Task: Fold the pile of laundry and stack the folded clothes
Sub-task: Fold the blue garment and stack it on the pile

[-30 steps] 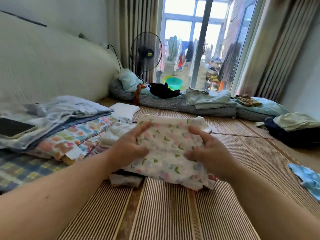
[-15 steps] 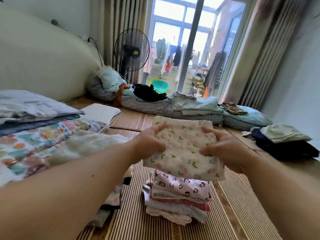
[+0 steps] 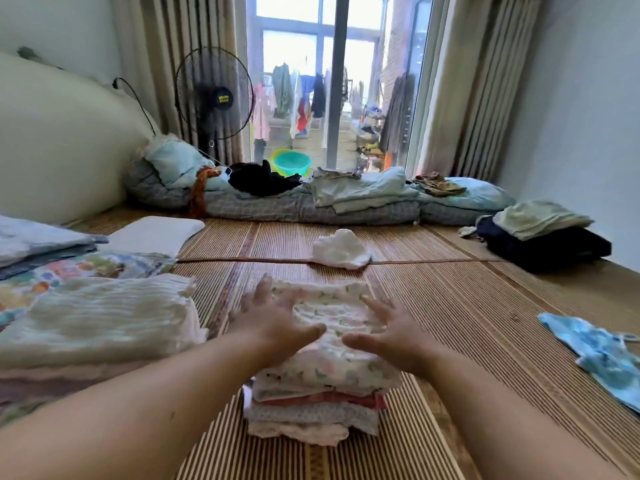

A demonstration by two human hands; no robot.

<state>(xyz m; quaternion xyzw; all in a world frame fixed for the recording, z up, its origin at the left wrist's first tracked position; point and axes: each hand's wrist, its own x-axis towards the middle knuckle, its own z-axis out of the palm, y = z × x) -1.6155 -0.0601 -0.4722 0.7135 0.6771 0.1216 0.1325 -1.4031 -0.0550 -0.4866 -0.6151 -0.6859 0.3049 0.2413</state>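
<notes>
Two bare forearms; bare left hand (image 3: 273,329), bare right hand (image 3: 391,332).

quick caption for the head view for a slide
Left hand and right hand, fingers spread, press a folded floral cloth onto the stack on the mat.

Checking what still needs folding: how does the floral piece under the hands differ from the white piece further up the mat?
The floral piece is folded flat; the white piece is a crumpled heap. The floral piece tops the stack of folded clothes; the white piece lies alone on the mat. The left hand and right hand press flat on the floral piece; nothing touches the white piece. Both are light-coloured fabric.
</notes>
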